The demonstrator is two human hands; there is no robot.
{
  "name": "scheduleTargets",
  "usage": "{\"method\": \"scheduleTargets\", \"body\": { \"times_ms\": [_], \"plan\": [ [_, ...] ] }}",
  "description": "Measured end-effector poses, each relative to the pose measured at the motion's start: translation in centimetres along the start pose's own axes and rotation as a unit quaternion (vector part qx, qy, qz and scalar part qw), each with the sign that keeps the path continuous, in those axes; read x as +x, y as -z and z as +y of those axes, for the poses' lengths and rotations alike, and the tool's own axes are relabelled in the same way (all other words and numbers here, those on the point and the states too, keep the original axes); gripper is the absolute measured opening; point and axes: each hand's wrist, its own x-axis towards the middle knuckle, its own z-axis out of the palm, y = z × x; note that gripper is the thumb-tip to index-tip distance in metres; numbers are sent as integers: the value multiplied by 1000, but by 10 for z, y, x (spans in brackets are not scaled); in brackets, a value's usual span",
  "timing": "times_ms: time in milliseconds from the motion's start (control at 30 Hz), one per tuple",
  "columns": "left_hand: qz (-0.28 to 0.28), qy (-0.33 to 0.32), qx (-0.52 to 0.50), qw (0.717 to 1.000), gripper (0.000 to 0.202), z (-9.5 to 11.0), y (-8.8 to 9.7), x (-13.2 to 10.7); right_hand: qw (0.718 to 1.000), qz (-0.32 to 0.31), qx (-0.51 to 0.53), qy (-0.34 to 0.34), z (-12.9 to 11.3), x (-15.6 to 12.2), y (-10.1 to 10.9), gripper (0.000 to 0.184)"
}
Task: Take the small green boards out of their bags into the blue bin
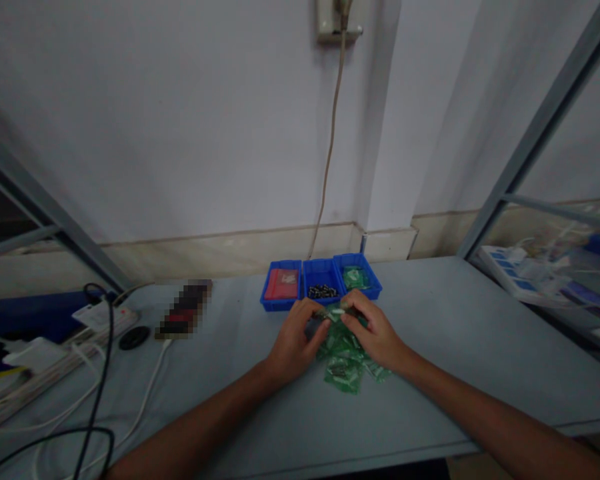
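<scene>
Both of my hands pinch a small green plastic bag [336, 311] between thumbs and fingers, just in front of the bins. My left hand [296, 339] grips its left side and my right hand [375, 328] its right side. Something pale shows on the bag between my fingertips, too small to name. Beneath my hands lies a pile of more green bags [344, 373] with small parts inside. Behind them stand three joined blue bins: the left bin [281, 305] holds a red bag, the middle bin [321, 269] small dark and silvery parts, the right bin [373, 287] green bags.
A phone [185, 310] with a white cable [150, 393] lies to the left. Power strips [55, 370] and tangled cables fill the far left edge. A wall stands behind the table [445, 313], with metal frame posts at both sides.
</scene>
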Motion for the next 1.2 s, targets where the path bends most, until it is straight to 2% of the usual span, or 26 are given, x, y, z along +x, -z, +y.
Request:
{"method": "scheduleTargets", "body": {
  "times_ms": [267,467,767,1067,1200],
  "plan": [
    [-4,-1,-8,1000,6,-1,0,-1,998,-16,22,-49,2,-3,-4,5],
    [-9,9,-6,1000,6,-2,0,0,999,-12,24,-34,3,-3,-4,7],
    [-10,-10,9,1000,3,0,0,-2,1000,-7,-13,23,-1,0,1,6],
    [6,7,4,1000,5,-1,-1,-1,1000,-9,-6,-17,2,-2,-1,8],
    [-2,33,-8,999,8,-5,-2,-2,999,2,12,-53,4,-4,-4,34]
  ]
}}
